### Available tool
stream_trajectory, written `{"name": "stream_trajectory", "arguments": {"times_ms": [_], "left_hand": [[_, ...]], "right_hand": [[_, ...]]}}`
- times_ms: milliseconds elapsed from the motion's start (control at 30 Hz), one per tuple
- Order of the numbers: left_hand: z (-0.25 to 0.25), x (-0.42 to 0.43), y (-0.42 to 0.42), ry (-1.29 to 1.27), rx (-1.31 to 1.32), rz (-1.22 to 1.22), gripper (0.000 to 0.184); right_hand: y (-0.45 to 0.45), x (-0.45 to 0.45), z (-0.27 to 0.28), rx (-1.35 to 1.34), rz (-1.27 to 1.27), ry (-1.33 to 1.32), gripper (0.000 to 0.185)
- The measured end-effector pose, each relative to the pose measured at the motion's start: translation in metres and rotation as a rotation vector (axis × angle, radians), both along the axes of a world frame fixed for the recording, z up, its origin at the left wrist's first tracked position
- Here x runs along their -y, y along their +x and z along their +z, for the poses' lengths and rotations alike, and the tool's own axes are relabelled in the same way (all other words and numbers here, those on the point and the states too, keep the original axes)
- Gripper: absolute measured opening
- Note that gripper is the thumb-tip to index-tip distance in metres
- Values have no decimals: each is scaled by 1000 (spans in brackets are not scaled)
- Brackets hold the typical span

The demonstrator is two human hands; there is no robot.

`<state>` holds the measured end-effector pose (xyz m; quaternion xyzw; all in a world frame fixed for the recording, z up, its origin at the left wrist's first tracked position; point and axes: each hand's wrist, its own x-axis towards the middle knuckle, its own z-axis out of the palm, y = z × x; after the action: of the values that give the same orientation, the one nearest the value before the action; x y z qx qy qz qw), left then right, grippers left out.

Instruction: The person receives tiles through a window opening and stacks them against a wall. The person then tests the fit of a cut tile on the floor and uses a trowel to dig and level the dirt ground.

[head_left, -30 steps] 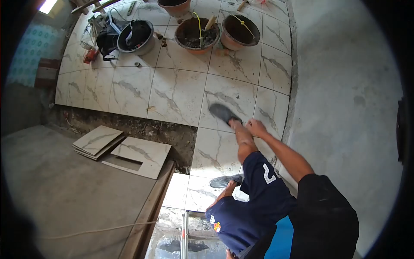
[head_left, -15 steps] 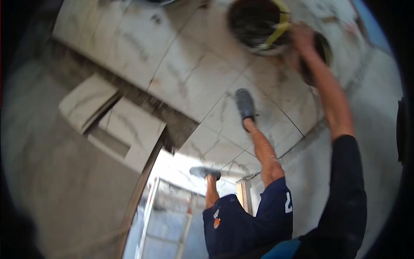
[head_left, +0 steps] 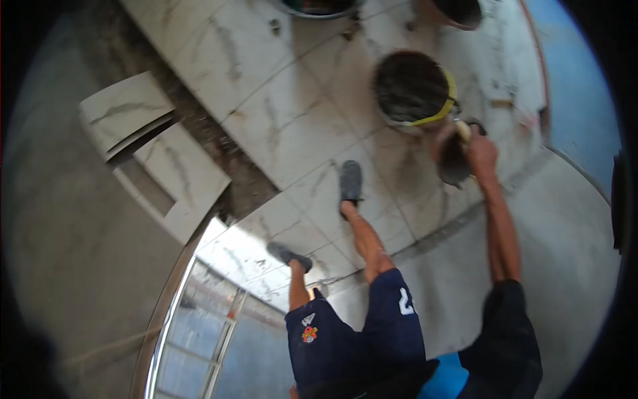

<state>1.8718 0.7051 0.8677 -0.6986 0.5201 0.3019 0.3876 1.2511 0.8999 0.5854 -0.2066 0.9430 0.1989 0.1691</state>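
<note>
My right hand (head_left: 483,158) is closed around a tool with a pale handle (head_left: 463,132), perhaps a trowel, though blur hides its shape. Directly beneath the hand is a dark rounded shape (head_left: 454,163); I cannot tell whether it is part of the tool or a separate container. Just left of the hand stands a bucket (head_left: 425,122) with a yellow band or handle along its rim, filled with dark grey wet-looking material (head_left: 411,86). My left hand is outside the picture.
Marbled tiles (head_left: 309,159) cover the raised floor under my feet. Cut tile pieces (head_left: 183,176) lie left, beside a rough gap (head_left: 199,110). Another bucket (head_left: 458,13) and a round basin (head_left: 319,14) stand at the far side. A metal-framed ladder or scaffold (head_left: 222,339) is below left.
The view has shifted, so the bucket appears lower in the picture. My right hand appears lower too, and the pale tool handle now shows in its grip.
</note>
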Motion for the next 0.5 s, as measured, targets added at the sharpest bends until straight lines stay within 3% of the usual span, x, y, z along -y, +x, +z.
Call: {"name": "stream_trajectory", "arguments": {"times_ms": [33,100,233,267,300,333,367,433,467,500], "left_hand": [[-14,8,2,59,-37,-19,46],[-20,17,15,127,-56,-33,46],[15,4,62,22,65,69,45],[0,1,77,-185,1,-93,35],[-8,15,60,-249,-54,143,34],[-23,36,43,-307,-124,366,33],[-45,66,67,-350,-212,320,33],[-88,99,59,-421,-372,201,33],[-108,121,51,-427,-452,123,33],[-136,143,47,-424,-513,-2,32]], "right_hand": [[11,10,22,-22,-79,11,40],[38,16,57,97,-473,-12,49],[130,1,67,22,-856,-575,51],[156,12,64,-19,-788,-599,45],[177,29,61,-79,-727,-621,40],[197,57,59,106,-791,-766,35],[244,96,67,260,-861,-890,30],[291,147,33,624,-1032,-975,23],[322,183,10,525,-721,-1051,25],[346,203,-14,748,-907,-809,28]]}}
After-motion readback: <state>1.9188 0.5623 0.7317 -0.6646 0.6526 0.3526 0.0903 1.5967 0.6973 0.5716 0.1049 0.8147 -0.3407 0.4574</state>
